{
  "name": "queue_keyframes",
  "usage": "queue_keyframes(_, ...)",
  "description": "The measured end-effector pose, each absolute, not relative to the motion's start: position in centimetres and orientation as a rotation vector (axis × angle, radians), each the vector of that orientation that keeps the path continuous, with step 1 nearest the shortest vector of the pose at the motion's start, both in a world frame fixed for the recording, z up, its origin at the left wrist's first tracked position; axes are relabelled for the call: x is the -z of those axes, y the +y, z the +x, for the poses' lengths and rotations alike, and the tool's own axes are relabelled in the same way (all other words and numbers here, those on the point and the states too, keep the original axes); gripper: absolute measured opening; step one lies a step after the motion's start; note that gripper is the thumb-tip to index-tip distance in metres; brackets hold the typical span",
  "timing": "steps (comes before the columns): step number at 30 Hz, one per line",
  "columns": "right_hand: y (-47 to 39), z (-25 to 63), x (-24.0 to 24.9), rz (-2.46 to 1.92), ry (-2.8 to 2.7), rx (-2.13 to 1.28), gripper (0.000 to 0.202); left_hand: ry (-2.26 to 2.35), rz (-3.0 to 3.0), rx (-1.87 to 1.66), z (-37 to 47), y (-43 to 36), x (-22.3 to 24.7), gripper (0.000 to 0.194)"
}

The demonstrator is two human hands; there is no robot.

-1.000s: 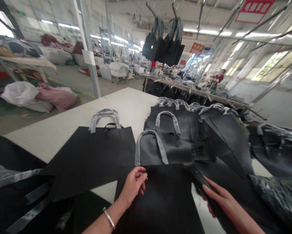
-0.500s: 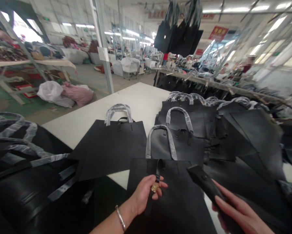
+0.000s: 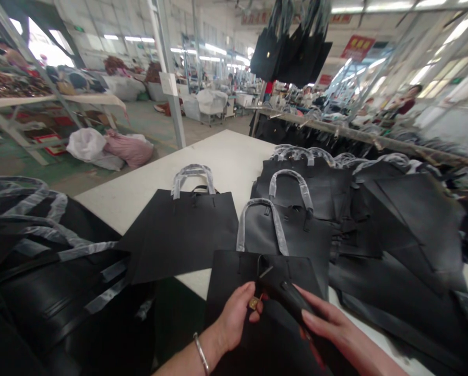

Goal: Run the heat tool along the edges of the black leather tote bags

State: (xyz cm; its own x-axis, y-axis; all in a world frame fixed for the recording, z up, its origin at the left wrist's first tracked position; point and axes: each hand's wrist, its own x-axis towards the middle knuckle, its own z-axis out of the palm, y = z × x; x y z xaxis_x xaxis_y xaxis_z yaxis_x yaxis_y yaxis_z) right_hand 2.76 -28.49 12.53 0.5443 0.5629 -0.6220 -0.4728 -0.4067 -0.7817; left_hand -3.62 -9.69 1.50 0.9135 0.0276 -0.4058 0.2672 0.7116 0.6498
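My left hand (image 3: 237, 316) is closed on a short black strap with a small gold clasp (image 3: 253, 302), above the front of a black tote bag (image 3: 228, 277). The bag's plastic-wrapped handle (image 3: 260, 209) stands up behind its top edge. In my right hand (image 3: 323, 318) is a long black handheld tool (image 3: 288, 296), its exact kind unclear. The tool's far end lies at the strap, close to my left fingertips, and hides part of the strap. Whether tool and strap touch cannot be made out.
Another black tote (image 3: 189, 230) lies left on the white table (image 3: 214, 151). More totes (image 3: 49, 297) with wrapped handles fill the near left. Black bags and panels (image 3: 409, 224) are piled right. Finished-looking bags (image 3: 288, 57) hang overhead, before a metal post (image 3: 169, 78).
My right hand has brought the black tool leftward, from beside the bag to the strap. My left hand keeps its grip on the strap. The camera view has shifted slightly.
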Motion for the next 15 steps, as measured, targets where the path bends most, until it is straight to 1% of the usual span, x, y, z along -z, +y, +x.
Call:
queue_keyframes(3,-28.3,2.4,-12.3,-1.672,-0.07,-1.169,0.074,0.481,0.684,0.158,-3.4,-9.8,-1.5,0.034)
queue_keyframes(6,-28.3,2.4,-12.1,-1.747,-0.049,-1.049,0.081,0.511,0.637,0.123,-3.3,-10.0,-2.0,0.03)
queue_keyframes(8,-28.5,2.7,-12.1,-1.78,-0.047,-0.961,0.086,0.518,0.663,0.053,-3.4,-10.3,-2.3,0.033)
queue_keyframes(10,-29.0,2.8,-12.3,-1.807,-0.043,-0.939,0.086,0.499,0.752,-0.027,-3.5,-10.6,-2.3,0.04)
queue_keyframes(13,-29.6,2.4,-12.8,-1.818,-0.017,-0.998,0.081,0.463,0.917,-0.11,-3.7,-11.1,-1.8,0.047)
queue_keyframes(15,-29.8,1.8,-13.0,-1.8,-0.025,-1.044,0.08,0.436,0.992,-0.148,-3.7,-11.3,-1.4,0.047)
